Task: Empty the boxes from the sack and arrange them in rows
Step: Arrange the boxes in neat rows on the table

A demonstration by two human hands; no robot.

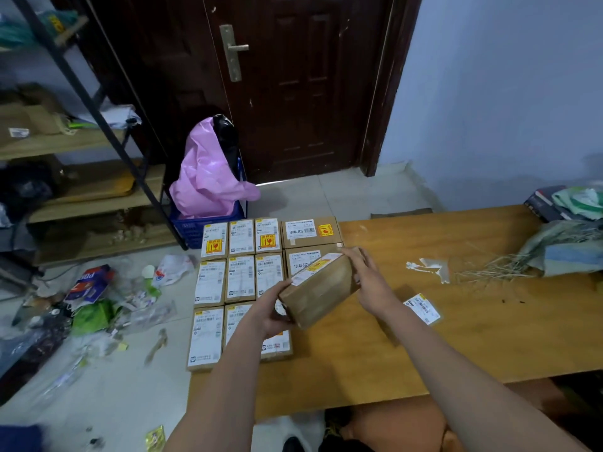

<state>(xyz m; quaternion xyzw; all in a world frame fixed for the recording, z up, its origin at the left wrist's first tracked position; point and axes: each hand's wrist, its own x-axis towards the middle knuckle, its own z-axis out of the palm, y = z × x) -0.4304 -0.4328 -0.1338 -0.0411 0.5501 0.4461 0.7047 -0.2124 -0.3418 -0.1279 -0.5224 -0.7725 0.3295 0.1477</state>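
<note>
Cardboard boxes [241,275] lie in labelled rows at the wooden table's [456,337] left end. Above them, tilted, a brown box [321,290] is gripped by the left hand [272,309] underneath and the right hand [367,282], fingers curled over its far end. Further right lies the sack [564,247].

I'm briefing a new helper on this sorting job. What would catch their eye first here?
Probably the brown box held tilted in both hands, left hand under its near end, right hand on its far end. Beneath it, labelled boxes lie in neat rows at the wooden table's left end. On the floor behind, a pink bag spills from a blue crate.
</note>
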